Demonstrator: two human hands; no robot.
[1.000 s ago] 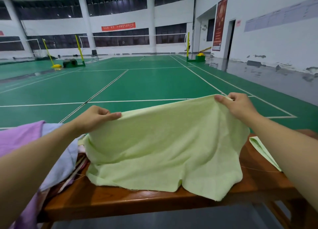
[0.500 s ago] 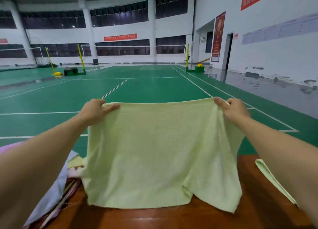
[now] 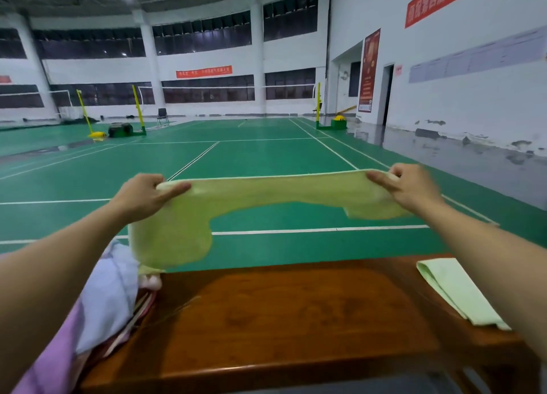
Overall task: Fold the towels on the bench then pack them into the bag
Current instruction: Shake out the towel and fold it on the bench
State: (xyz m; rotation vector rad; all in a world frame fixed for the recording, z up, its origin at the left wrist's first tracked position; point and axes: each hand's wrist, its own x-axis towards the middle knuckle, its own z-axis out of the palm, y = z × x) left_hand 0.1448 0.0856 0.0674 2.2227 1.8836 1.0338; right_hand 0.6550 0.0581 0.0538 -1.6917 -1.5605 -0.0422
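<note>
Overhead, the left hand (image 3: 145, 196) and right hand (image 3: 410, 187) each pinch a top corner of the green towel (image 3: 266, 190), stretched taut above the bench (image 3: 296, 319). Keeping the edge level and tight should help it settle flat for folding.

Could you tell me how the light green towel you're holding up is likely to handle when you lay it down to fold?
The light green towel is probably floppy: it sags between the left hand and right hand. It seems light, since pinches at the corners carry it.
</note>
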